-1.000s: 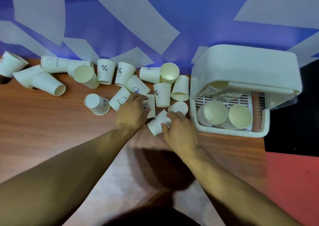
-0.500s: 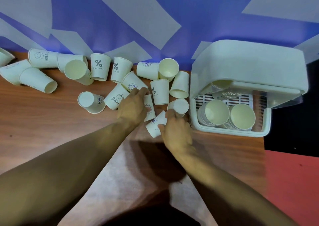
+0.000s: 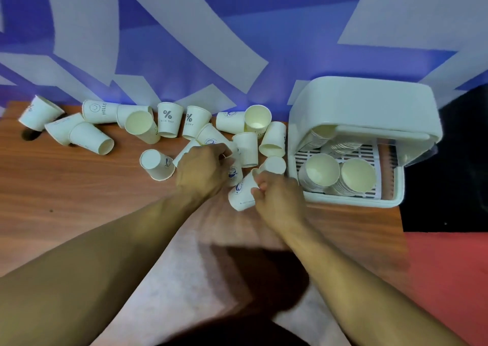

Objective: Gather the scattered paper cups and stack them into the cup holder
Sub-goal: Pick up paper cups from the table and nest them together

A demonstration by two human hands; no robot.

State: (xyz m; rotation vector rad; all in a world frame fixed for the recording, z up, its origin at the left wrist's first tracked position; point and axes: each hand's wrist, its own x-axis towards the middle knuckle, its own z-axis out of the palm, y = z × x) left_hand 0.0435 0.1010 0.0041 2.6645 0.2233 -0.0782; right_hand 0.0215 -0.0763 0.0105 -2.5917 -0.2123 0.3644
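**Blue-and-white backdrop** [image 3: 184, 41]: fills the field beyond both hands.

**Wooden table** [image 3: 66, 200]: lies under both forearms.

**Cup holder** [image 3: 369, 102]: a white box with its lid raised, just right of my right hand. Two nested stacks [image 3: 322, 170] stand mouths-up on its slatted floor, and a third stack [image 3: 320, 134] leans behind them.

**Left hand** [image 3: 199, 171]: fingers curled down among the nearest cups. I cannot tell whether they grip one.

**Right hand** [image 3: 280, 200]: thumb and fingers pinch the lying cup [image 3: 241, 196], which is on its side just left of this hand.

**Scattered paper cups** [image 3: 91, 138]: spread in a band beyond and left of my left hand, some on their sides.

**Legible print**: "% NICE DAY" on two cups [image 3: 169, 119] [image 3: 191, 121] beyond my left hand, and "HELLO" beside a smiley on a cup [image 3: 99, 111] far left. The blue round emblems on the cups between my hands are unreadable.
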